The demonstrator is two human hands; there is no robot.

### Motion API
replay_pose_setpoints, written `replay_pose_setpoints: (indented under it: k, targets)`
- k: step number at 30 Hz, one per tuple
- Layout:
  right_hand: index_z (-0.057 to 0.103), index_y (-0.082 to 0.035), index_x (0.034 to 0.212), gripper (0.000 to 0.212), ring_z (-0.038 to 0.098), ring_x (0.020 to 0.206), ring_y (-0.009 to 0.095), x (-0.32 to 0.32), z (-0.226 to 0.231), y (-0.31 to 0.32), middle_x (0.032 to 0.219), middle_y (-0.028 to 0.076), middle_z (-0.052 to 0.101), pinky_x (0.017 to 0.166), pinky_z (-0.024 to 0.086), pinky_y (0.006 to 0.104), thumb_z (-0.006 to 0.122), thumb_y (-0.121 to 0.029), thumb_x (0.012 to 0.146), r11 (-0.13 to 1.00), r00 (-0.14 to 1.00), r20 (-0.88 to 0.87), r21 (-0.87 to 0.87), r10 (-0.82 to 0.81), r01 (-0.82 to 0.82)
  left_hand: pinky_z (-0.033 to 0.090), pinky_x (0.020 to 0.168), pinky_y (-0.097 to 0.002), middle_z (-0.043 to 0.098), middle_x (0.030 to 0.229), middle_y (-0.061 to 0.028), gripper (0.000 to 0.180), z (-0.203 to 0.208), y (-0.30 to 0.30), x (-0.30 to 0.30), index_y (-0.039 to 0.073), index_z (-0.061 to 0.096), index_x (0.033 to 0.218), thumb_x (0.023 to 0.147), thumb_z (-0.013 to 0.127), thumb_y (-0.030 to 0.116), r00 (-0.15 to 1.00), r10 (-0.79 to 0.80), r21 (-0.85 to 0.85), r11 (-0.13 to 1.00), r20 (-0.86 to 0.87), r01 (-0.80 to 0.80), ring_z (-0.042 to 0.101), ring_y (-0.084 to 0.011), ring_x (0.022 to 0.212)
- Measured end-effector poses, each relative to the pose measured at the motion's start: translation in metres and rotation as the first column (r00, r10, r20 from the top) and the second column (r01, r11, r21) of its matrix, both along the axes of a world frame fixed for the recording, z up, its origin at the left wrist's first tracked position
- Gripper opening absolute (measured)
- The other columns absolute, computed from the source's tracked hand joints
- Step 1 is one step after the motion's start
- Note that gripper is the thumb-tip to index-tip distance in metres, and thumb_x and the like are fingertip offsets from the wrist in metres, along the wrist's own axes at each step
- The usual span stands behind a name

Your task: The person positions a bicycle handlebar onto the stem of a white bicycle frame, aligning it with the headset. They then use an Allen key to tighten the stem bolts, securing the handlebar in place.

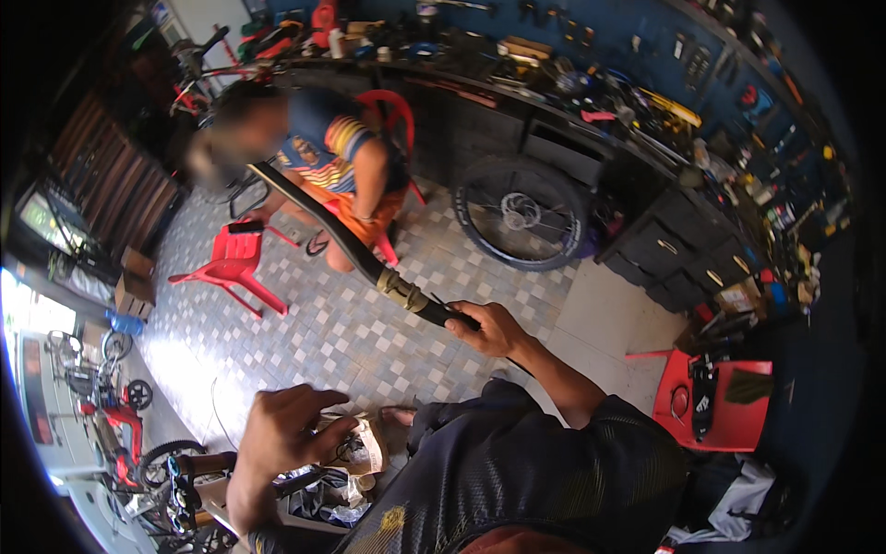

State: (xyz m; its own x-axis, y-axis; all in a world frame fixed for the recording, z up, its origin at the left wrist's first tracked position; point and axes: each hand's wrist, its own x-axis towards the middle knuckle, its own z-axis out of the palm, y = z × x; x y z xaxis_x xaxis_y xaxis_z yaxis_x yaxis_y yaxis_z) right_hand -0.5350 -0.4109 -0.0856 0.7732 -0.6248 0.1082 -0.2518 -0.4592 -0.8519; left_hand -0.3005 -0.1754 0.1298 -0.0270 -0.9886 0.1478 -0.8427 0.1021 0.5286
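My right hand (489,330) is closed round the near end of a long black bicycle handlebar (343,242). Tan, wrinkled wrapping (403,289) covers its middle, and its far end reaches up and left, overlapping the seated person in the picture. My left hand (291,429) is raised at the lower left with nothing in it, thumb and forefinger apart and the other fingers curled. Below and beside that hand are an open cardboard box (369,447) with small items and a bicycle's handlebar area (189,489), partly hidden by my forearm.
A person (341,157) sits on a red chair ahead, beside another red chair (235,268). A bicycle wheel (520,214) leans against the dark workbench (452,125), which is crowded with tools. At right stands a red chair (738,420) with items on it. Bicycles (115,415) stand at left.
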Motion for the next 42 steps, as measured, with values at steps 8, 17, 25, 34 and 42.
replay_pose_setpoints:
  k: [8, 17, 25, 34, 42]
  targets:
    - [0.066, -0.007, 0.121, 0.043, 0.07, 0.07, 0.034, -0.205, -0.015, -0.041, 0.078, 0.015, 0.071, 0.065, 0.053, 0.0422, 0.063, -0.04, 0.093, 0.923, 0.922, -0.06, -0.076, -0.382, 0.377, 0.044, 0.055, -0.0251, 0.068, 0.074, -0.0054, 0.014, -0.099, -0.193, -0.174, -0.001, 0.074, 0.096, 0.09, 0.074, 0.012, 0.733, -0.248, -0.114, 0.967, -0.633, 0.228, 0.058, -0.0068, 0.063]
    - [0.066, -0.01, 0.119, 0.037, 0.07, 0.07, 0.035, -0.359, -0.002, -0.108, 0.078, 0.016, 0.071, 0.065, 0.054, 0.0456, 0.067, -0.034, 0.092, 0.574, 0.609, -0.07, -0.433, -0.79, 0.694, 0.041, 0.065, -0.0222, 0.065, 0.076, 0.0022, 0.022, -0.185, -0.311, -0.327, 0.001, 0.074, 0.097, 0.1, 0.064, 0.02, 0.408, -0.163, 0.165, 0.736, -0.898, 0.657, 0.052, -0.0046, 0.07]
    - [0.065, -0.011, 0.121, 0.04, 0.07, 0.076, 0.037, -0.49, 0.029, -0.248, 0.083, 0.017, 0.072, 0.067, 0.054, 0.0459, 0.068, -0.037, 0.09, 0.371, 0.424, -0.084, -0.654, -0.902, 0.659, 0.04, 0.062, -0.0231, 0.062, 0.07, 0.0036, 0.027, -0.251, -0.46, -0.416, 0.001, 0.073, 0.096, 0.1, 0.063, 0.026, 0.476, -0.259, 0.251, 0.593, -0.84, 0.765, 0.047, -0.0027, 0.064]
    - [0.064, -0.01, 0.122, 0.042, 0.07, 0.079, 0.039, -0.554, 0.079, -0.448, 0.085, 0.018, 0.072, 0.069, 0.054, 0.0486, 0.065, -0.04, 0.093, 0.418, 0.42, -0.185, -0.706, -0.888, 0.572, 0.042, 0.051, -0.0236, 0.057, 0.078, -0.0028, 0.03, -0.256, -0.661, -0.493, 0.003, 0.059, 0.101, 0.103, 0.054, 0.033, -0.17, 0.782, 0.451, 0.506, -0.599, 0.736, 0.055, -0.0122, 0.066]
    - [0.064, -0.012, 0.125, 0.044, 0.07, 0.078, 0.038, -0.584, 0.056, -0.641, 0.085, 0.017, 0.073, 0.068, 0.054, 0.0498, 0.06, -0.044, 0.095, 0.525, 0.52, -0.263, -0.718, -0.813, 0.458, 0.057, 0.089, -0.0386, 0.064, 0.095, -0.0136, 0.028, -0.266, -0.691, -0.517, 0.001, 0.057, 0.099, 0.106, 0.047, 0.027, -0.411, 0.807, 0.558, 0.59, -0.424, 0.583, 0.064, -0.0249, 0.092]
